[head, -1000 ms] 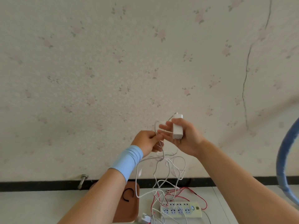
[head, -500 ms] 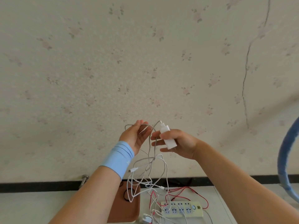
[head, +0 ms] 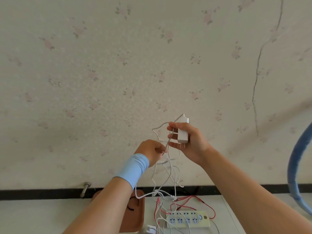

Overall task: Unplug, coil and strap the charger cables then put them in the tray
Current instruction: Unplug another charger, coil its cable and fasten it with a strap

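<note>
Head view: right grip [head: 190, 144] is closed round the white charger brick [head: 183, 135], which is upright w/ prongs down and cable exit on top. Left grip [head: 152, 152] sits just below-left of it, pinching the cable [head: 167, 144]. Cable leaves the brick top, loops left, crosses the right grip, drops to the left pinch, then the slack hangs down to the counter [head: 50, 217], tangled by the power strip [head: 187, 219]. Next wrap prob means the left grip lifting slack up round the right, since free length lies below both; brown tray [head: 141, 220] is well below, under the left forearm.
</note>
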`<action>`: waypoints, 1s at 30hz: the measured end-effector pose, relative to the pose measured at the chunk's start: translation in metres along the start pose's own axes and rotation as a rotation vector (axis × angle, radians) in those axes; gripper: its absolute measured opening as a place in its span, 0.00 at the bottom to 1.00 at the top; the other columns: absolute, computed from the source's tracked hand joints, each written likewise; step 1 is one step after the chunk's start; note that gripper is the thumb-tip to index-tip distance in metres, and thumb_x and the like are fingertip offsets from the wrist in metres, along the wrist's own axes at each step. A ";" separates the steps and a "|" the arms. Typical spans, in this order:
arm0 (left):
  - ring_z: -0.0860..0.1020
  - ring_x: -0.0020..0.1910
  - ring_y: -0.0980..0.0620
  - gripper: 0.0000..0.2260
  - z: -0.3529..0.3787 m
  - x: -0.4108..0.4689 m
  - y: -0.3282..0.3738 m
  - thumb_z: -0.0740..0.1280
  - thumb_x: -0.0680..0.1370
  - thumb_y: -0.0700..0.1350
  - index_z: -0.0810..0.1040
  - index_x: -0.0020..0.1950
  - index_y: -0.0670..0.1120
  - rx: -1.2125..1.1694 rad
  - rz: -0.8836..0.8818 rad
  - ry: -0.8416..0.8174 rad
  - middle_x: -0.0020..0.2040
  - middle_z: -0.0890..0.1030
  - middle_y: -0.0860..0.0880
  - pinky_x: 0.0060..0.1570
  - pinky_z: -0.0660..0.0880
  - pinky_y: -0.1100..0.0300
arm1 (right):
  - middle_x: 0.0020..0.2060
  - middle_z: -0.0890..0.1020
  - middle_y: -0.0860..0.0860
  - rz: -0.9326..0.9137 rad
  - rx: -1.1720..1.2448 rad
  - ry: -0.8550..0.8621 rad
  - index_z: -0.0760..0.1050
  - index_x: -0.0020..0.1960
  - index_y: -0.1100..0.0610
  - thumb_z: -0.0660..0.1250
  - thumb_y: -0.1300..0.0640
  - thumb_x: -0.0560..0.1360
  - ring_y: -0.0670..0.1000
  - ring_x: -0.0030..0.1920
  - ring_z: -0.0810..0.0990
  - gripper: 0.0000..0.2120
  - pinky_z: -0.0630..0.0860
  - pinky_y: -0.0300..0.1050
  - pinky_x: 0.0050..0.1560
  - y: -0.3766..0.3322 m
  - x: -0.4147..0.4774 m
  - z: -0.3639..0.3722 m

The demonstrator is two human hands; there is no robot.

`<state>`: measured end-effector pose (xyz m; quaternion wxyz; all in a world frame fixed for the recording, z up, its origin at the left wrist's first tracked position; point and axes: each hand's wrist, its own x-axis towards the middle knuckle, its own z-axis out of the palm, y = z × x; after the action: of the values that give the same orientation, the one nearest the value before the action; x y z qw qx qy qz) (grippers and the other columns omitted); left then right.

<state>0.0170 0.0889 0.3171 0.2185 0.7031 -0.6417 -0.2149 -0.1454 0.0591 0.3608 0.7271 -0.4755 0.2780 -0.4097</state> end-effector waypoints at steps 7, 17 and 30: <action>0.79 0.57 0.50 0.16 0.008 -0.004 -0.013 0.59 0.78 0.32 0.79 0.61 0.43 -0.037 0.107 -0.158 0.57 0.81 0.48 0.57 0.73 0.65 | 0.50 0.82 0.52 -0.068 0.082 0.007 0.78 0.58 0.59 0.73 0.52 0.64 0.52 0.47 0.80 0.24 0.76 0.49 0.48 -0.016 0.000 -0.003; 0.85 0.44 0.45 0.06 -0.012 -0.025 0.018 0.64 0.80 0.37 0.79 0.55 0.40 -0.792 -0.005 -0.243 0.49 0.85 0.43 0.47 0.82 0.52 | 0.54 0.81 0.55 -0.023 0.042 0.061 0.77 0.56 0.59 0.71 0.55 0.68 0.57 0.55 0.81 0.18 0.77 0.55 0.59 -0.009 0.004 -0.011; 0.81 0.35 0.50 0.03 -0.033 -0.020 0.019 0.66 0.81 0.40 0.79 0.51 0.44 -1.307 -0.246 -0.001 0.39 0.81 0.47 0.32 0.77 0.61 | 0.40 0.81 0.56 0.200 -0.335 0.033 0.75 0.51 0.55 0.64 0.36 0.78 0.53 0.33 0.73 0.21 0.67 0.45 0.36 -0.009 0.000 -0.011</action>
<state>0.0192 0.1080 0.3549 0.5736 0.4940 -0.2944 -0.5834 -0.1568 0.0525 0.3650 0.6702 -0.5532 0.4000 -0.2913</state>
